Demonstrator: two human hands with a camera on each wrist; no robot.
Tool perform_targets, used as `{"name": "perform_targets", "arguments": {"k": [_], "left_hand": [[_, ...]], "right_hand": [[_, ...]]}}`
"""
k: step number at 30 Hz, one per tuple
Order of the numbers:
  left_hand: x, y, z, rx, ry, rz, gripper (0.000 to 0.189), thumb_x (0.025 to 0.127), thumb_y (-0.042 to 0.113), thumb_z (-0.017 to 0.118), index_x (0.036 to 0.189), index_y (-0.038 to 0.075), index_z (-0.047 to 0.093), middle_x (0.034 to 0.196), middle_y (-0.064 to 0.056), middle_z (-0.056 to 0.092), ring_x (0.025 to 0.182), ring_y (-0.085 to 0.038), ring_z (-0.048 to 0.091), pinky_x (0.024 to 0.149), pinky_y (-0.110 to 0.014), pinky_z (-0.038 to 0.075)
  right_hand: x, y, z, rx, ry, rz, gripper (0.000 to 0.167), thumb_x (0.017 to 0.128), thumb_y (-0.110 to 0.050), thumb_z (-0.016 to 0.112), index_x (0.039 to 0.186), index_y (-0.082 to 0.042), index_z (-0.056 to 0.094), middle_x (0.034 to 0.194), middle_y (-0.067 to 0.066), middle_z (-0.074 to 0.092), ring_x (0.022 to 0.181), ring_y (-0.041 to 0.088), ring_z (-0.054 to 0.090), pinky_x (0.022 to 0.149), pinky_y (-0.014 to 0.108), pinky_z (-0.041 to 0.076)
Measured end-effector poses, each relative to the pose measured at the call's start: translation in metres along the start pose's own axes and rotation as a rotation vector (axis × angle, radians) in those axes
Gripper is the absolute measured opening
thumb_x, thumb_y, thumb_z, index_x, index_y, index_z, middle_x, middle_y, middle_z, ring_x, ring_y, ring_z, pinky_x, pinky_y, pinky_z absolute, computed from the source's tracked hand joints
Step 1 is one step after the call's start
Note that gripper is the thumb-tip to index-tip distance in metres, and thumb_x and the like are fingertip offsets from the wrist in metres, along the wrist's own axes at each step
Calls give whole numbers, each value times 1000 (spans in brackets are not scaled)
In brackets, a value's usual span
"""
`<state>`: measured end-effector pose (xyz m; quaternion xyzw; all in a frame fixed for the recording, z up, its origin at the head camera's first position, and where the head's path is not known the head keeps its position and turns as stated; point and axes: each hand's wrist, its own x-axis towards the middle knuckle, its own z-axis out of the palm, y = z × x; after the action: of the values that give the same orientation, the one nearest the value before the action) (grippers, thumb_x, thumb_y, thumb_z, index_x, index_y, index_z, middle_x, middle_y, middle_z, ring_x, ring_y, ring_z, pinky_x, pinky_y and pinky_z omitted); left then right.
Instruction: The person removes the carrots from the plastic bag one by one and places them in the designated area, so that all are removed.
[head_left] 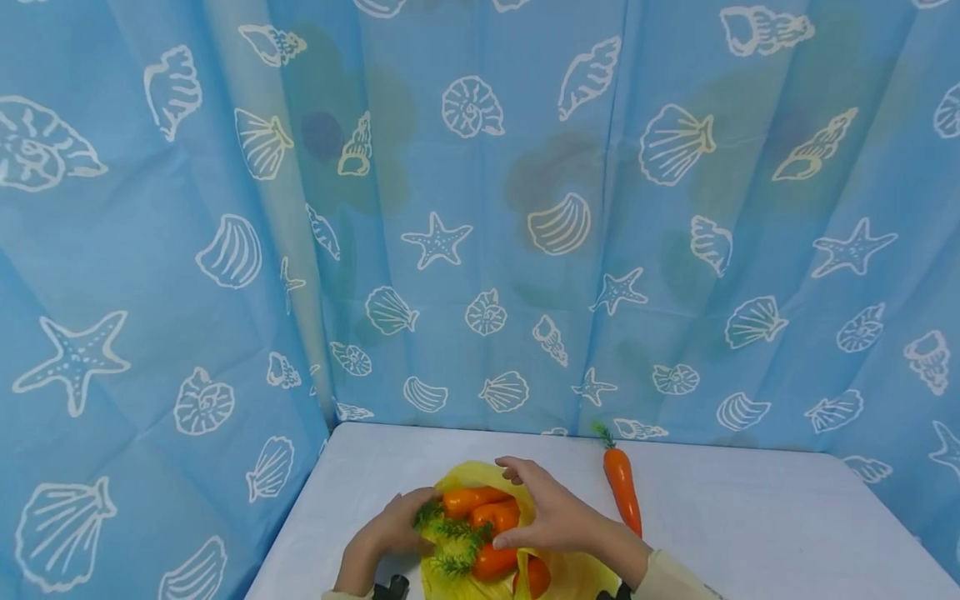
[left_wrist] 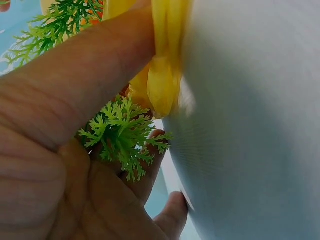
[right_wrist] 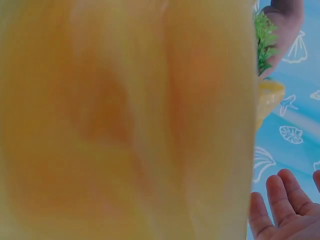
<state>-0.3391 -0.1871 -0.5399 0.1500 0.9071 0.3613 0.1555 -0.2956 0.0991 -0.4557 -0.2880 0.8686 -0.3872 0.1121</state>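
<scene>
A yellow plastic bag [head_left: 573,575] stands with its mouth spread at the table's front, several orange carrots [head_left: 467,502] inside. Feathery green tops [head_left: 456,533] point out on the left. There my left hand [head_left: 393,527] rests beside the bag. In the left wrist view its thumb [left_wrist: 95,70] lies along the yellow plastic, and a green sprig [left_wrist: 125,132] sits between thumb and fingers. My right hand [head_left: 558,512] hovers at the bag's right rim, fingers spread, holding nothing. A round red-orange piece [head_left: 536,577] shows low in the bag. Yellow plastic fills most of the right wrist view.
One loose carrot [head_left: 621,483] lies on the white table [head_left: 750,517], right of the bag, its green top toward the back edge. A blue curtain [head_left: 480,208] with white shell prints hangs behind the table and along its left side.
</scene>
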Motion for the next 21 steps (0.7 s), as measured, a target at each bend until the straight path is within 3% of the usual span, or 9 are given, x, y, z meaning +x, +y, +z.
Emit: {"name": "perform_targets", "arguments": {"k": [9, 21], "left_hand": [[-3, 1, 3, -22, -14, -40, 69, 71, 6, 84, 134, 11, 58, 145, -15, 53, 140, -43, 38, 118, -70, 12], [-2, 2, -2, -11, -18, -5, 69, 71, 5, 84, 134, 9, 57, 145, -16, 52, 140, -44, 38, 118, -69, 12]], "right_hand": [[-2, 0, 11, 43, -53, -9, 86, 83, -46, 76, 151, -17, 32, 145, 13, 46, 131, 35, 48, 108, 59, 44], [0, 9, 13, -13, -67, 31, 84, 82, -48, 77, 149, -16, 37, 144, 9, 51, 131, 30, 49, 110, 59, 41]]}}
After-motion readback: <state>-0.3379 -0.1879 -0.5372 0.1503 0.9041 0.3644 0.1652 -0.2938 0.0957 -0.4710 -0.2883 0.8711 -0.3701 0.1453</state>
